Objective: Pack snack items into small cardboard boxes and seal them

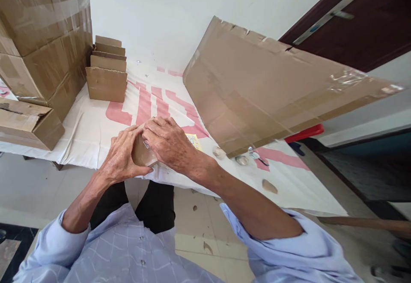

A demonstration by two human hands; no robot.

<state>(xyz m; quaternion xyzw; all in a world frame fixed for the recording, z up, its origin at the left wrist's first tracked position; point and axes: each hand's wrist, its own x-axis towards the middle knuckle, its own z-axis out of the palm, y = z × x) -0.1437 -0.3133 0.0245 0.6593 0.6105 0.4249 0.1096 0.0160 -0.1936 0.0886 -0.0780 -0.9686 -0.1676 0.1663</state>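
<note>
At the near edge of the table I have a small brown cardboard box (143,151) between both hands. My left hand (120,152) curves around its left side, thumb stretched along the near edge. Bent over the top and right side are the fingers of my right hand (170,141), which hide much of the box. A small printed mark shows on the box beside my right fingers. Just beyond my right wrist lies a yellow and white printed paper (194,141), partly covered by the hand.
A large cardboard sheet (257,86) leans at the right. Rolls of clear tape (241,160) and a brown scrap (269,186) lie near it. On the left are stacked cartons (48,39), a long box (30,122) and a row of upright open boxes (106,84).
</note>
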